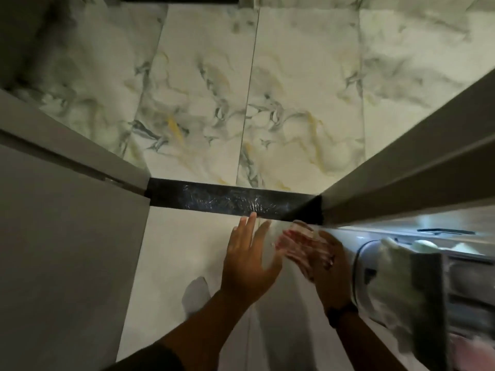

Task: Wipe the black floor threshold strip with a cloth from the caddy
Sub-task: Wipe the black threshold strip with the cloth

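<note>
Nearest me, my left hand [249,266] is spread flat and empty, fingertips just short of the strip. My right hand [318,259] is blurred; I cannot tell its grip. A caddy [428,295] with pale cloths sits right. The glossy black threshold strip [230,199] runs left to right between grey door frames [401,162], marble tiles [294,103] beyond.

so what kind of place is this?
Likely a doorway inside a home, perhaps into a bathroom: marble-look floor tiles, a black threshold strip between two door frame posts, and a caddy of cleaning cloths at right.
</note>
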